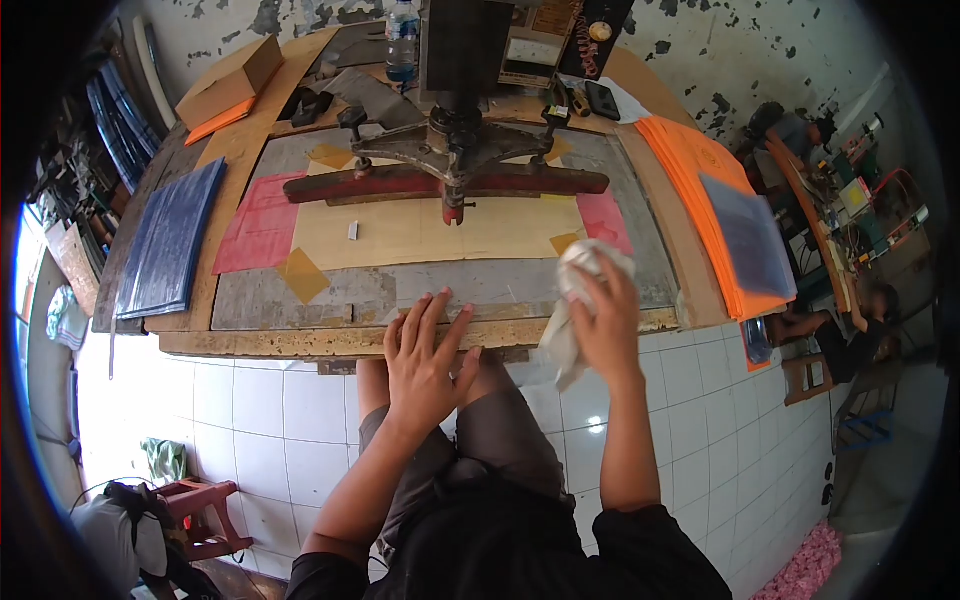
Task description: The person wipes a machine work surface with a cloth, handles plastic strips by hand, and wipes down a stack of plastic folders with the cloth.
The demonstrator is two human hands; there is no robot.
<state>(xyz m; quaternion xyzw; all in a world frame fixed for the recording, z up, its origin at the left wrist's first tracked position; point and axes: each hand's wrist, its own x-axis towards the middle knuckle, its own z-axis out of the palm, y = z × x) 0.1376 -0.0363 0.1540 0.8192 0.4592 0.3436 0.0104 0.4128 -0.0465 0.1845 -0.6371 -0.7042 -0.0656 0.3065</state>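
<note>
My right hand (606, 318) grips a crumpled white cloth (566, 340) over the front right of the grey metal work plate (400, 290). The cloth hangs down past the plate's front edge. With fingers stretched out, my left hand (428, 350) rests on the front edge of the plate and holds nothing. Beyond my hands lies a pale yellow sheet (390, 235), with pink pieces (258, 222) at its ends and brownish tape (302, 276) at its corners. Above the sheet stands a press head with a long red bar (370, 186).
Dark blue plastic sheets (172, 240) lie at the left. Orange folders (690, 190) with a clear blue sheet (745, 235) on top are stacked at the right. A cardboard box (230, 80), a water bottle (402, 40) and a phone (602, 99) sit farther back. Another person (865, 335) sits at far right.
</note>
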